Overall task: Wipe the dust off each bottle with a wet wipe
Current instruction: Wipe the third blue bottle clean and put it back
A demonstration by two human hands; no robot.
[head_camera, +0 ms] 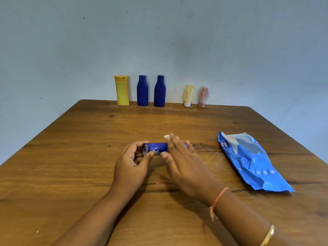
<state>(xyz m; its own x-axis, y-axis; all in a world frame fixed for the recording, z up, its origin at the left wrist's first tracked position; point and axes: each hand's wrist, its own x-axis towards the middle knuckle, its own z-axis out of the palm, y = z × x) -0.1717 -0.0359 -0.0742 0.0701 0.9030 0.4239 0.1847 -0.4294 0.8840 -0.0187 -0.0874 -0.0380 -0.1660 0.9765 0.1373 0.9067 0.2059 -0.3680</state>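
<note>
A small blue bottle (158, 147) lies on its side at the middle of the wooden table (71, 166). My left hand (132, 166) grips its base end with thumb and curled fingers. My right hand (184, 162) lies over the bottle's other end, fingers fairly straight, and a bit of white wipe (166, 136) shows past the fingertips. Against the wall stand a yellow bottle (122, 90), two dark blue bottles (142, 90) (160, 91), a pale yellow tube (188, 95) and a pink tube (203, 96), both tubes cap down.
A blue wet wipe pack (252, 160) lies flat on the table to the right of my hands. The wall runs directly behind the row of bottles. White dust specks lie on the table's far edge.
</note>
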